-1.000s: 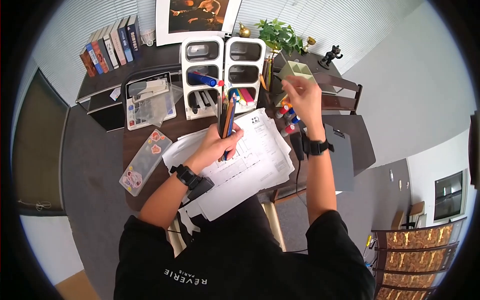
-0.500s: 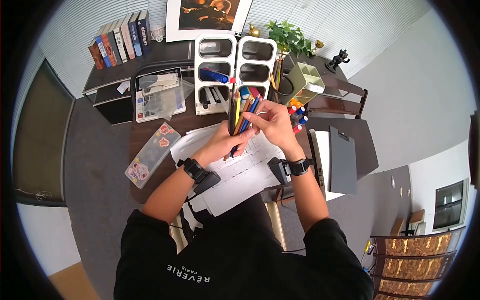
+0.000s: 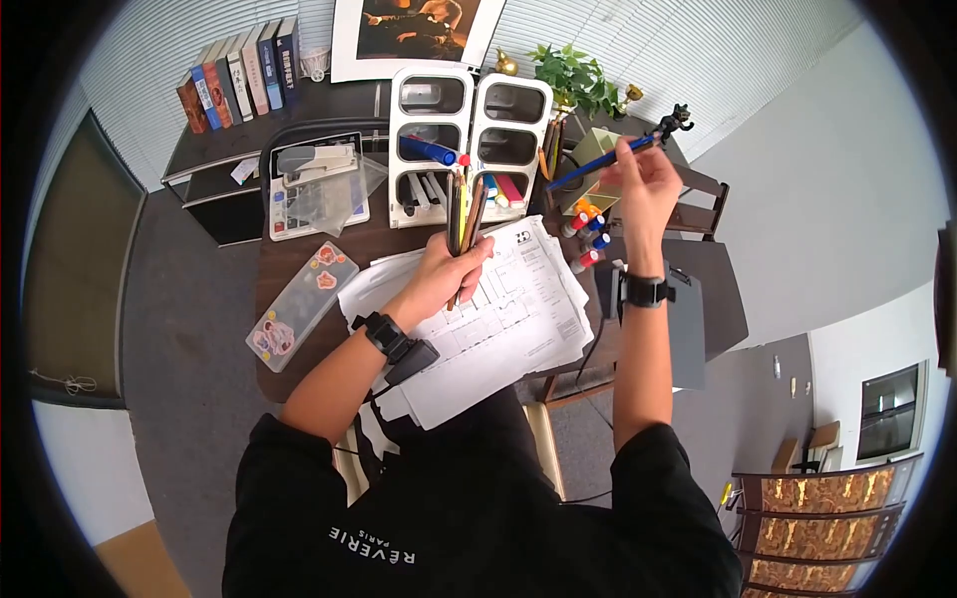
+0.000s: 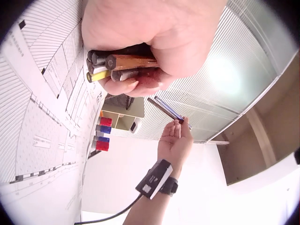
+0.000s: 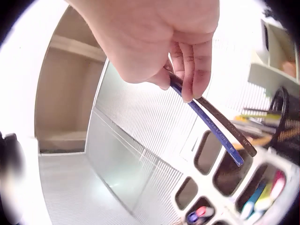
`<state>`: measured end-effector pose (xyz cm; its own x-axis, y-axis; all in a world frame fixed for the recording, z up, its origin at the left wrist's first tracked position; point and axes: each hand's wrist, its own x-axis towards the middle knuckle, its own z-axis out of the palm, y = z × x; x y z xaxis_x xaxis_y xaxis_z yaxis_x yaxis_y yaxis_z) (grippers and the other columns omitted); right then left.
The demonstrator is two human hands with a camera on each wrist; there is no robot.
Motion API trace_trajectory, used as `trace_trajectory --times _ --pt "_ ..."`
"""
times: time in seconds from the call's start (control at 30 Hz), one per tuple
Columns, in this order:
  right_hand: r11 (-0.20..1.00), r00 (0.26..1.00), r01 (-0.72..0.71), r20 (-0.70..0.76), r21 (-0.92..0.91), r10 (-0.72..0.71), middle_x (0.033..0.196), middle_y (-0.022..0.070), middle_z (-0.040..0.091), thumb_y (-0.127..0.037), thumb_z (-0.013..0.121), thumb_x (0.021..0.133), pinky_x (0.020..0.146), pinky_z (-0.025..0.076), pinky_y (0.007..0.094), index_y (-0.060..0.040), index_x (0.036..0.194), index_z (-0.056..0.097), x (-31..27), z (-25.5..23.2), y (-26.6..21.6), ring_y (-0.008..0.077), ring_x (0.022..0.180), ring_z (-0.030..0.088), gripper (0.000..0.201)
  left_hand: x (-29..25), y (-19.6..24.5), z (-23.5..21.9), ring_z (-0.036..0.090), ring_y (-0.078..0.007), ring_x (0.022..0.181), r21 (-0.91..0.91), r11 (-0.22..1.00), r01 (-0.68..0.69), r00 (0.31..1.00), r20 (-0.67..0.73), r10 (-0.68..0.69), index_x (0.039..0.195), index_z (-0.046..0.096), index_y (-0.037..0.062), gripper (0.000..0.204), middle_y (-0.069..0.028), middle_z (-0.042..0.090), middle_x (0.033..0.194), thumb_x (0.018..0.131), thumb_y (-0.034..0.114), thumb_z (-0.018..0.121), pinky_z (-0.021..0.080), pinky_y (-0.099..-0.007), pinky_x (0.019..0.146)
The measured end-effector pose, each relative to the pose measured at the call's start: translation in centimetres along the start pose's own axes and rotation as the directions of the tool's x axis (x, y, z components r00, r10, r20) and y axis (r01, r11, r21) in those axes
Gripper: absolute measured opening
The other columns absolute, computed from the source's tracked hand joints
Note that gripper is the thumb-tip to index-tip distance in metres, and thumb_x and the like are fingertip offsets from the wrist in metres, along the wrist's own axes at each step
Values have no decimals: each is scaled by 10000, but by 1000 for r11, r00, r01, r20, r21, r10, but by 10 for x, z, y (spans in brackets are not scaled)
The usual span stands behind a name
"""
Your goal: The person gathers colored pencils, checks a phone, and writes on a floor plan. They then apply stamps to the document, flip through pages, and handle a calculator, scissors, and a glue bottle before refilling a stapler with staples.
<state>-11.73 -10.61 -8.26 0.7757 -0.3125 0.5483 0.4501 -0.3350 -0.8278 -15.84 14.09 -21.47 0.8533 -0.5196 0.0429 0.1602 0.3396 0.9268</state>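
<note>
My left hand (image 3: 439, 274) grips a bundle of coloured pencils (image 4: 131, 62), black, yellow and brown among them, upright over the printed drawing sheets (image 3: 543, 309). Raised at the right, my right hand (image 3: 650, 189) pinches a blue pencil (image 5: 213, 129) and a dark brown pencil (image 5: 229, 126) by their ends. Both slant down to the left in the head view, overlapping the light green desk organizer (image 3: 586, 151) there. Below that hand stand several red- and blue-capped markers (image 3: 588, 257).
A white two-column holder (image 3: 477, 85) with pens and highlighters stands at the back of the desk. At left lie a clear stickered pencil case (image 3: 304, 304) and a calculator (image 3: 289, 224) under plastic bags. A grey clipboard (image 3: 688, 339) is at right; pencils (image 3: 553, 140) stand behind the holder.
My right hand came in to the bundle, took the blue and dark brown pencils from it, and moved up and right with them. The left hand stays over the sheets with the other pencils.
</note>
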Motion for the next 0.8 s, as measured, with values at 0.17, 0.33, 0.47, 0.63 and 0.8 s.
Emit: trace_trajectory --times 0.17,0.33,0.47,0.63,0.8 --pt "974 992 100 94 -203 -82 761 98 726 -121 722 917 521 523 253 59 1038 692 28 -3 22 128 601 689 219 0 2 3 434 -79 414 -6 1000 7 1000 -10 -7 943 545 23 272 39 399 554 1045 275 563 339 -249 394" --pt "923 979 95 205 -372 -18 861 123 749 -107 755 874 589 564 280 53 1133 684 25 3 42 181 667 740 313 -3 7 5 430 -79 420 -9 999 31 999 -20 -31 945 549 20 269 38 406 558 1042 270 571 343 -247 408" --pt "889 975 102 224 -446 1 838 127 746 -120 771 849 603 554 303 29 1123 700 12 8 33 192 669 734 320 -1 3 3 429 -77 424 -18 1000 2 1000 -14 -2 948 549 19 269 37 408 560 1041 270 573 343 -247 412" --pt "814 906 214 421 -541 41 765 146 717 -186 801 810 619 531 365 11 1058 726 1 19 32 260 672 699 326 -3 7 6 430 -76 432 -29 999 21 1000 -7 -21 958 551 18 255 39 407 566 1040 258 574 340 -247 412" --pt "755 917 242 398 -610 27 757 139 711 -212 824 789 639 534 415 -17 1023 700 -3 36 45 328 677 684 329 -3 5 4 422 -76 434 -38 999 16 1000 -3 -17 960 550 17 253 38 408 570 1039 256 577 340 -247 414"
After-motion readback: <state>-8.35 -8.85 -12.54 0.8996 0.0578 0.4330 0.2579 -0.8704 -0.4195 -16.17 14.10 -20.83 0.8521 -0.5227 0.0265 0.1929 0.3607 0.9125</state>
